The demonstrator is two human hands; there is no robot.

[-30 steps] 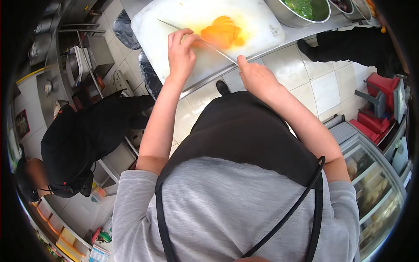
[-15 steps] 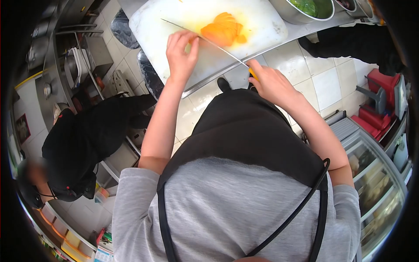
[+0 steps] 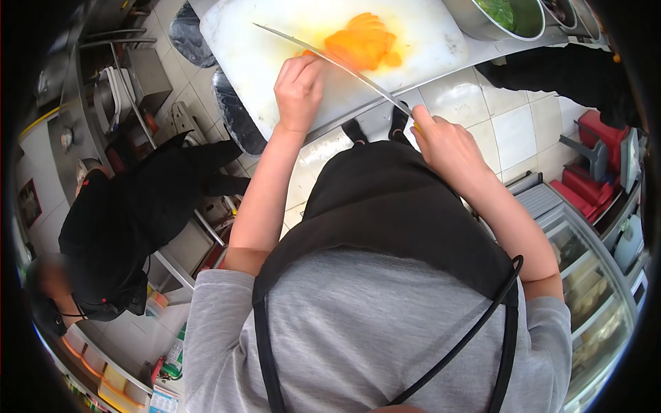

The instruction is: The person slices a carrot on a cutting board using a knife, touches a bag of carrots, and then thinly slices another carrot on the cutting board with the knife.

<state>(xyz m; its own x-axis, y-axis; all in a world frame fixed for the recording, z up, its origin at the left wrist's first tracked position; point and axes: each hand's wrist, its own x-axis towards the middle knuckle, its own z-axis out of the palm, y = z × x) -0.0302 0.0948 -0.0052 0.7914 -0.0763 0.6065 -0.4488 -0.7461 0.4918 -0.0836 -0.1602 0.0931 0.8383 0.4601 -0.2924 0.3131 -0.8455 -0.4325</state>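
Note:
My right hand [image 3: 447,141] is closed round the yellow handle of a long knife [image 3: 375,85]. Its blade slants up and left across a white cutting board [image 3: 241,58], passing just beyond my left fingertips. My left hand [image 3: 299,89] is closed, with fingers curled down at the blade. A bit of orange food shows at those fingertips, mostly hidden by the hand and blade. Past the blade lies a fanned pile of thin orange slices [image 3: 361,41], whose kind I cannot make out. Orange juice stains the board around it.
Metal containers stand at the board's right, the nearest, a metal pot [image 3: 530,31], holding green leaves. A person in black [image 3: 124,220] bends at the left counter. Another person's dark-clothed leg [image 3: 551,72] is at right. A glass-topped display case [image 3: 592,282] stands behind my right arm.
My right hand has drawn the knife back toward me and to the right. My left hand has shifted slightly right, its fingers more curled. The view has moved a little.

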